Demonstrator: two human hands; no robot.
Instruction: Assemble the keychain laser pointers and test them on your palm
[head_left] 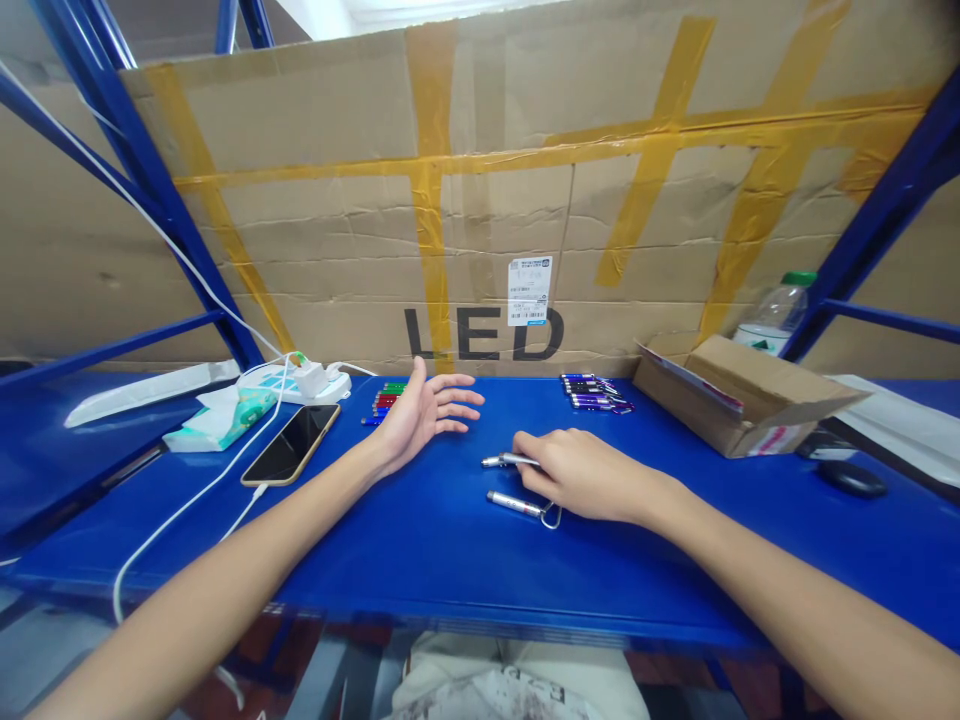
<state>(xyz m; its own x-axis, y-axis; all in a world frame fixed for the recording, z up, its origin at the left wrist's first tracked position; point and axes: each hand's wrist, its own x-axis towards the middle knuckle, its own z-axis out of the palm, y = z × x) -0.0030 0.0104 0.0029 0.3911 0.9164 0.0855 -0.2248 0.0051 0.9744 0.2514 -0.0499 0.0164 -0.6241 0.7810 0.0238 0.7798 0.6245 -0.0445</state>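
Observation:
My right hand (577,470) is closed around a silver keychain flashlight (501,461), a slim metal tube whose front end sticks out to the left of my fingers. Just below it, a second silver keychain flashlight (514,503) with a carabiner clip lies on the blue table (450,560). My left hand (420,410) is raised over the table with fingers spread and nothing in it. Behind that hand is a row of green, red and blue tubes (386,402), partly hidden by it. Several purple and dark keychain flashlights (592,392) lie in a row at the back right.
To the left are a phone (292,445) on a white cable, a tissue pack (225,418) and a power strip (330,386). An open cardboard box (750,395), a bottle (776,310) and a black mouse (851,478) stand at right. A large taped carton (360,250) walls the back.

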